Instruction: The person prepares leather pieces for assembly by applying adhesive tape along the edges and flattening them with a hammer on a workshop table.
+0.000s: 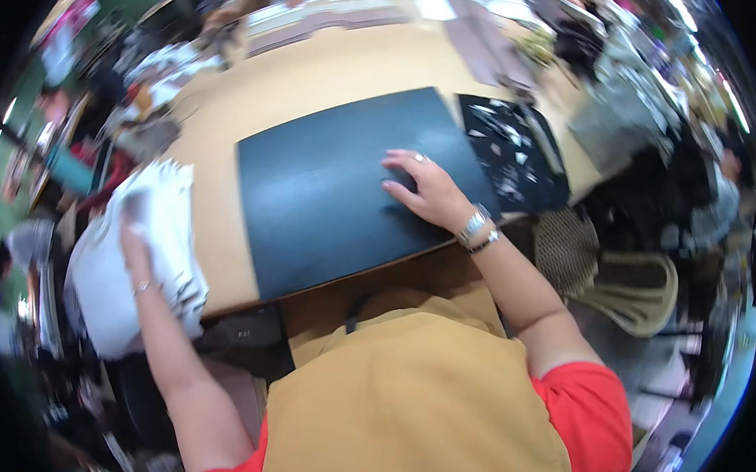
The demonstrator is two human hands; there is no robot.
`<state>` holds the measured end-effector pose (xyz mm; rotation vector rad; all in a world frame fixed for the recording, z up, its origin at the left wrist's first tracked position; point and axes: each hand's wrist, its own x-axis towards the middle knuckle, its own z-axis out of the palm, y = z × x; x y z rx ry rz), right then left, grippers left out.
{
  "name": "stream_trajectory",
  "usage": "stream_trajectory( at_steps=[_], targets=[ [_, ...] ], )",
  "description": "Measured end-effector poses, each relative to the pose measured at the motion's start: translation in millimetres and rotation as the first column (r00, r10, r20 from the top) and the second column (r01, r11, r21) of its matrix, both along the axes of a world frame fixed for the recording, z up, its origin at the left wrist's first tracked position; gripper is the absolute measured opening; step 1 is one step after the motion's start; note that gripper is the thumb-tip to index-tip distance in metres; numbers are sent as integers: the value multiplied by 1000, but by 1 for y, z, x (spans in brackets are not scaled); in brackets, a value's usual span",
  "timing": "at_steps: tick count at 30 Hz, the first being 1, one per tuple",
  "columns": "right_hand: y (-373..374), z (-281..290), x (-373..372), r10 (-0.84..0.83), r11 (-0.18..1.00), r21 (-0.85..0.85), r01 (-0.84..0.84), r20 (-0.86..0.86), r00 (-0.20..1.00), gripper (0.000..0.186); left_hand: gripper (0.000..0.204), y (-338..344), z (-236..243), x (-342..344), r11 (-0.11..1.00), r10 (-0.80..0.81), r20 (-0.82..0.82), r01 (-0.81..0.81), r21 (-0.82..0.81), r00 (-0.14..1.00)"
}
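My right hand [429,190] hovers low over the dark cutting mat [329,200], thumb and fingers apart and slightly bent, with nothing in them. A ring and wrist bands show on that hand and wrist. To the left, my left hand [134,246] is over the stack of white cloth pieces [172,219], which overhangs the table's left side. Motion smears its fingers, and a blurred greyish patch lies at their tips, so I cannot make out whether they grip a piece. The mat's surface carries no cloth.
A black sheet [512,153] strewn with white scraps lies right of the mat. Grey-brown cloth strips [320,27] rest along the far edge of the wooden table [216,187]. A pale chair [637,294] stands at the right, and heaped translucent bags [624,112] lie at the back right.
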<state>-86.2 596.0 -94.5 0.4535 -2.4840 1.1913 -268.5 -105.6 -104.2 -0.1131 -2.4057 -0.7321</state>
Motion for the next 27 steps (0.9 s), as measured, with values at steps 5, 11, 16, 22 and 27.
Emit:
stream_trajectory(
  at_steps=[5,11,16,22,27],
  targets=[
    [162,-11,8,-492,820,273,503,-113,864,29,58,233,45,10,668,-162,20,95,738,987],
    [247,-43,-10,-581,708,458,537,-54,812,27,51,381,33,117,726,-540,529,680,-101,655],
    [256,-41,-19,-520,608,668,429,-73,851,33,51,427,23,189,499,-570,676,850,-168,468],
    [201,3,-13,-442,881,19,473,393,806,34,52,427,15,218,486,-609,662,865,-123,437],
    [114,31,16,36,845,-314,432,840,541,45,54,441,7,231,580,-665,593,814,26,454]
  ],
)
